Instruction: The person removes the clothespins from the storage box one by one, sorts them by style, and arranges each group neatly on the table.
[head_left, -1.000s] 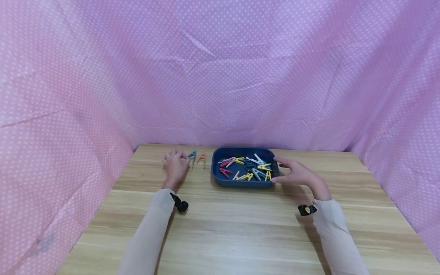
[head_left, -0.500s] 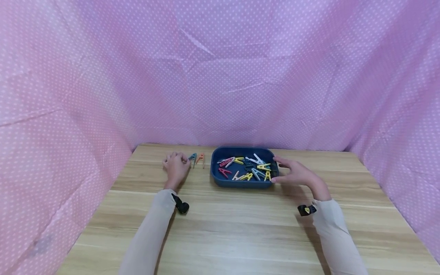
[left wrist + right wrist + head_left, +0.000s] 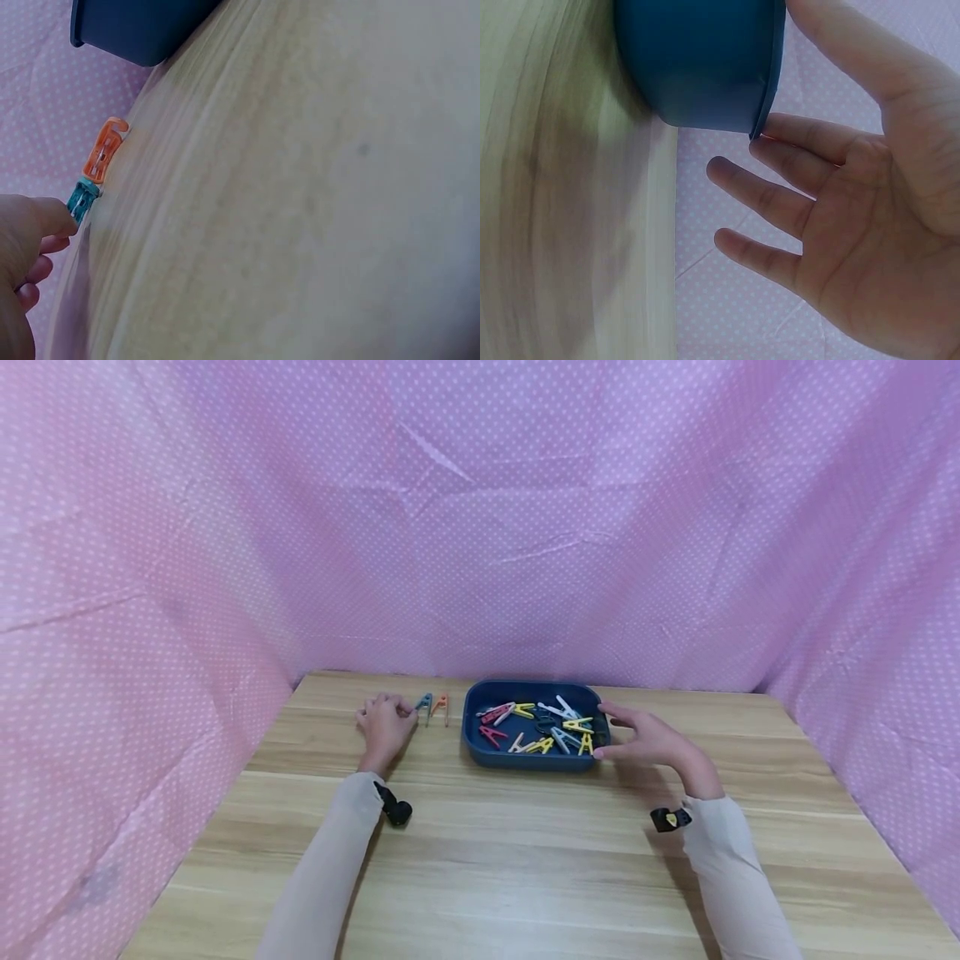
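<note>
At the left of the table, my left hand [image 3: 386, 731] pinches a teal clothespin [image 3: 82, 196] between thumb and fingers; part of the clothespin is hidden behind them. Close against it stands an orange clothespin [image 3: 103, 154], its legs pointing toward me in the head view. A dark blue bin [image 3: 528, 762] to the right holds several red, yellow, white, pale blue and dark clothespins [image 3: 576, 725]. My right hand [image 3: 652, 739] touches the bin's right end, thumb at the near corner and fingertips at the far corner. Its fingers look nearly straight and spread in the right wrist view.
The wooden table [image 3: 510, 868] spreads out in front of me. Its far edge runs just behind the bin and the two clothespins. A pink dotted cloth [image 3: 480, 568] hangs behind and at both sides.
My left hand has shifted slightly right with the teal clothespin, narrowing its gap to the orange one. My right hand and the bin have stayed in place.
</note>
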A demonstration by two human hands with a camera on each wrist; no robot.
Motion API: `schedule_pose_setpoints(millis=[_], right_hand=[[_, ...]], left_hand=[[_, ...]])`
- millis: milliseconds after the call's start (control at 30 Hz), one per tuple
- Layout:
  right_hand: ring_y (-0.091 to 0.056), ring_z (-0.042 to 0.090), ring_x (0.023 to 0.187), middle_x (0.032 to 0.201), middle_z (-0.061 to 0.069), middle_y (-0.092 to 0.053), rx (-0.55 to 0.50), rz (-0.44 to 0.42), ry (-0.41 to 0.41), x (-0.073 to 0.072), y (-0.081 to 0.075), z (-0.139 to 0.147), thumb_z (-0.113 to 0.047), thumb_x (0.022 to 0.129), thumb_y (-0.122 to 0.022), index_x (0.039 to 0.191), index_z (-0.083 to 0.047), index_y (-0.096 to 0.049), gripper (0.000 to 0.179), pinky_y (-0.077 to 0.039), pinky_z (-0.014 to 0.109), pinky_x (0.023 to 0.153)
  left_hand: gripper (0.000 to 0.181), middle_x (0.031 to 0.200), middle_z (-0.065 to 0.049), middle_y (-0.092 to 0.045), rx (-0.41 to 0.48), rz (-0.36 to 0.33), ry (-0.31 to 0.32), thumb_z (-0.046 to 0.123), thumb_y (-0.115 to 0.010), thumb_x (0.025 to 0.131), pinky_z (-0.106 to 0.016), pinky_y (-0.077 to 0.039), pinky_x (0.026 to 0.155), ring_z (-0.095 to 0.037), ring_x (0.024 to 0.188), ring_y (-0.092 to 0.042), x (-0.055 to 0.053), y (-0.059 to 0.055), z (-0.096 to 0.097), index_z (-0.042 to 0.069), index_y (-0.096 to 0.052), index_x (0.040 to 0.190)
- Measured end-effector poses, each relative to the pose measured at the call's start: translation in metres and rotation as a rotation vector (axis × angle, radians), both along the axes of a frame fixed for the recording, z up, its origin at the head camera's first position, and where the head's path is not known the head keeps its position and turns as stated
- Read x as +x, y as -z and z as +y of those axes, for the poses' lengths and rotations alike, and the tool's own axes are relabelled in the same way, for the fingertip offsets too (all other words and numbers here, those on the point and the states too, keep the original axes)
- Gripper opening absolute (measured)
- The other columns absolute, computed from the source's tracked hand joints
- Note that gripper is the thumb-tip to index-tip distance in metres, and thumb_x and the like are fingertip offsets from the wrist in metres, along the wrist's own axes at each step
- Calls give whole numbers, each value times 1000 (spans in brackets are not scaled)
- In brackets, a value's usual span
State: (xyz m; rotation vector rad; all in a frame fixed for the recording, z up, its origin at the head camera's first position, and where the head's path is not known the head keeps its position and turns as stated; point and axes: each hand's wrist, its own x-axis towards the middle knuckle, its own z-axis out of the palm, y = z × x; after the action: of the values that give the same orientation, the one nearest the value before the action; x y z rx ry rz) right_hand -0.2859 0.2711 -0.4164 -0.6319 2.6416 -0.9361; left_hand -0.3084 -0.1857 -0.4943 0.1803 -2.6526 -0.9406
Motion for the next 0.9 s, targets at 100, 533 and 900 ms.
schedule_pose_setpoints(millis=[100,533,900], right_hand=[[-42,47,143,163,25,-32,-4,1,4,0,1,0,-39,88,-80,158,-2,-32,92,-35,63,113],[-41,48,143,163,24,-31,-9,5,5,-1,0,0,-40,87,-80,158,-1,-31,95,-35,63,113],[-42,47,143,163,24,-33,0,0,-4,-2,0,1,-40,87,-80,158,-1,-31,94,-39,61,112]], left_hand=[[10,108,-15,-66,3,-5,4,15,-74,90,-60,-18,110,-36,107,-47,0,-1,1,6,-72,87],[13,108,-14,-66,13,-24,30,19,-76,91,-59,-18,107,-35,106,-47,-1,0,-1,6,-74,90],[17,118,-15,-65,43,-72,72,23,-76,91,-61,-14,112,-36,112,-46,-1,1,-7,8,-75,98]])
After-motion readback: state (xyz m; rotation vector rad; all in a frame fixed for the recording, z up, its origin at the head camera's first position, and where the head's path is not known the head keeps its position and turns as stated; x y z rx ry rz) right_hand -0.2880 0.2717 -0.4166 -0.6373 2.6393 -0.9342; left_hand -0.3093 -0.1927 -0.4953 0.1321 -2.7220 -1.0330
